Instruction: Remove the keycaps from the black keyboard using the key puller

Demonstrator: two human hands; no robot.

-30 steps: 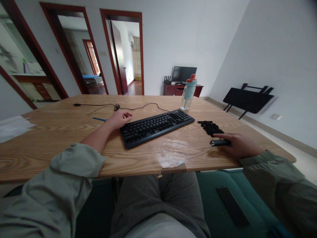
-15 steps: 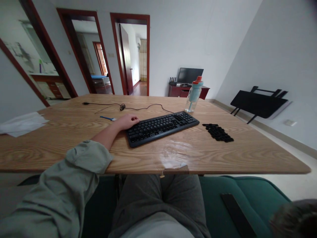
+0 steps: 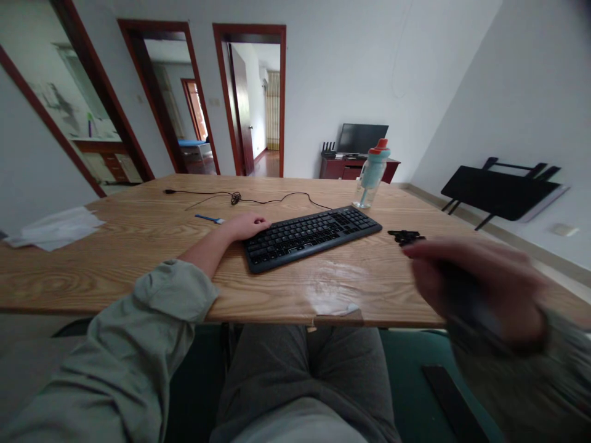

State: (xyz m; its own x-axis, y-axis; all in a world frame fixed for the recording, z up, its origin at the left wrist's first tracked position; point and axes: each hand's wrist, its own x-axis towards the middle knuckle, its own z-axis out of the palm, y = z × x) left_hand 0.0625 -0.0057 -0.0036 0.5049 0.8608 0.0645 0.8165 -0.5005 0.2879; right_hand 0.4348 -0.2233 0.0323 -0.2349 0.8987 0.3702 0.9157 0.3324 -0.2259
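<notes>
A black keyboard [image 3: 309, 237] lies at a slant on the wooden table, with gaps showing in its front row of keys. My left hand [image 3: 247, 226] grips its far left corner, fingers bent over the edge. In from the right comes my right hand [image 3: 480, 283], smeared by motion, in front of a pile of small black pieces [image 3: 405, 237] that look like loose keycaps. The hand covers most of this pile. Something dark shows around its palm, too blurred to name. Just beyond my left wrist lies a small blue-handled brush [image 3: 209, 218].
A clear bottle [image 3: 370, 175] with a red and light-blue lid stands behind the keyboard's right end. The cable [image 3: 272, 201] runs leftward across the table. White tissue-like sheets [image 3: 58, 227] lie at the left. A dark flat strip [image 3: 452, 400] rests on the green seat.
My right hand has risen into view from the lower right, over the black pieces. My left hand stays on the keyboard. The whole view has shifted slightly.
</notes>
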